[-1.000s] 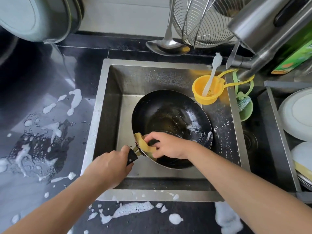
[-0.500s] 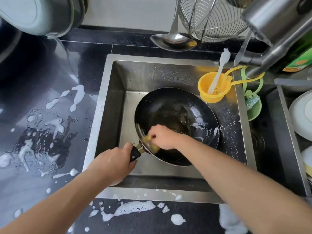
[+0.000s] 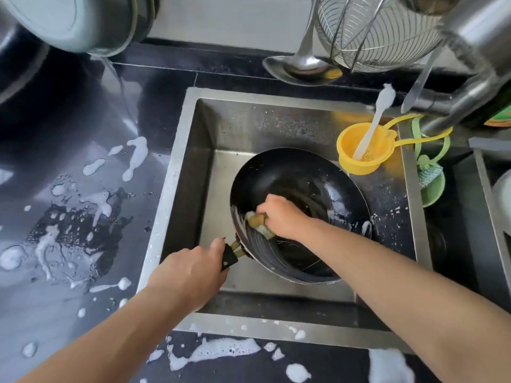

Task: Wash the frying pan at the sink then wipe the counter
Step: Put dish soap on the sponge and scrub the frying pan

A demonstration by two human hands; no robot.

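Foam patches (image 3: 221,351) lie along the worktop's (image 3: 83,272) near edge and across its left side. At the sink's (image 3: 177,189) near-left corner the left hand (image 3: 190,272) grips the frying pan's black handle (image 3: 229,257). The frying pan (image 3: 318,189) sits tilted in the basin – inside it the right hand (image 3: 282,215) clutches a yellow sponge (image 3: 258,222) against the near-left wall. A yellow strainer (image 3: 362,150) hangs at the sink's far-right corner.

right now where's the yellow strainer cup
In the head view the yellow strainer cup hangs at the sink's back right corner, just beyond the frying pan, with a white brush standing in it.
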